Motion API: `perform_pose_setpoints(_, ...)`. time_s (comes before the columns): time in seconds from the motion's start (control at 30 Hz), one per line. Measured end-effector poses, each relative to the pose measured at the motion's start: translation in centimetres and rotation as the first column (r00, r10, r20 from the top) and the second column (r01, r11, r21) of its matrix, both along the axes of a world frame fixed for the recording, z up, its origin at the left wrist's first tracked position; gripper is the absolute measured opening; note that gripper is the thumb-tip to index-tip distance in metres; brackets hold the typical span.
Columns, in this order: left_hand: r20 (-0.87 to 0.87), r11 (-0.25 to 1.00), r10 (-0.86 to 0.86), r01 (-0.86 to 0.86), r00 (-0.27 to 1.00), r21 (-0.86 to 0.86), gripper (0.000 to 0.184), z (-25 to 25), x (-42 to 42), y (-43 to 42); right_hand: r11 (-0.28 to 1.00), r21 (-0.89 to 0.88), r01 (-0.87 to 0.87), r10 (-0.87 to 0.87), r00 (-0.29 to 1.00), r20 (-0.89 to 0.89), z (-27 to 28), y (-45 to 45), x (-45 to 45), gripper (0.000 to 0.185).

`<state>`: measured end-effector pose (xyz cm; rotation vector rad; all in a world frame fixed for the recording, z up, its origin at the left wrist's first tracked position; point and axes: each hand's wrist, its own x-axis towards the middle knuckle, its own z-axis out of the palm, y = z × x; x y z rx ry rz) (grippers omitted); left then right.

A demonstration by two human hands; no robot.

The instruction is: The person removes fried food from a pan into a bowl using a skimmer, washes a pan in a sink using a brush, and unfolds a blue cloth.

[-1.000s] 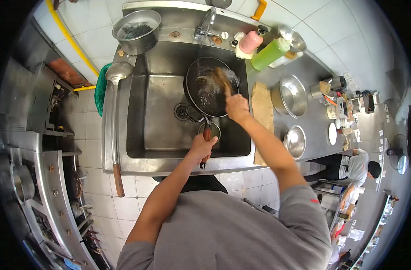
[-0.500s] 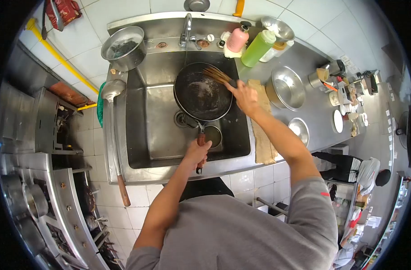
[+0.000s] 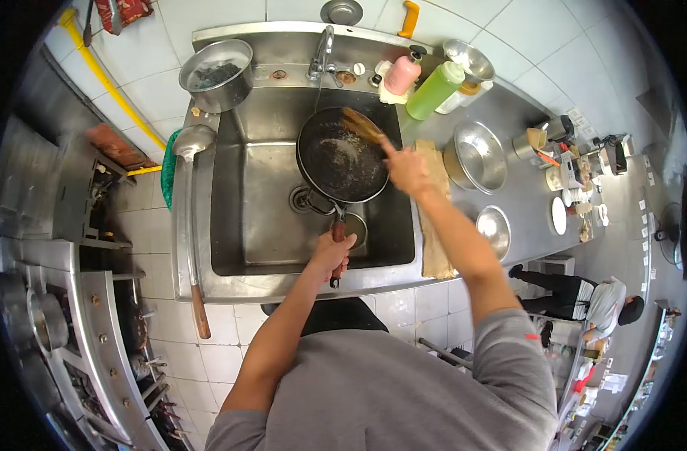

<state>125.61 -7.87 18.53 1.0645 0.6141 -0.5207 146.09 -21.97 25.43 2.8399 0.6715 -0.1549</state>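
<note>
Black round frying pan (image 3: 342, 161) sits over the grey steel sink (image 3: 272, 218), its brown wooden handle (image 3: 338, 234) clamped in the left hand (image 3: 333, 252); the right hand (image 3: 408, 170) grips a tan bristle brush (image 3: 363, 125) at the pan's far side.

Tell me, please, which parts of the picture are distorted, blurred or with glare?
In the head view, the corners are black and the steel counter edge bows, as with a wide-angle lens; the right hand and brush look blurred, probably by motion; glare shows inside the large steel bowl.
</note>
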Motion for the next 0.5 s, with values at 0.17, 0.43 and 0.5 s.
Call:
perform_pose_setpoints(0.17,-0.025,1.0,-0.001,0.001,1.0,-0.017,0.027,-0.4,-0.1,0.6,0.958,0.284,-0.05,0.138,0.943,-0.301,-1.6,4.0,-4.5,0.056)
perform_pose_setpoints(0.43,0.017,1.0,0.0,0.0,1.0,-0.027,0.024,-0.6,-0.1,0.2,0.983,-0.13,0.127,-0.167,0.916,-0.365,0.9,-1.1,0.3,0.058)
perform_pose_setpoints(0.5,0.005,1.0,0.0,0.0,1.0,-0.029,0.023,-0.3,0.0,0.4,0.973,0.202,0.115,-0.06,0.964,-0.257,-1.3,1.0,1.4,0.058)
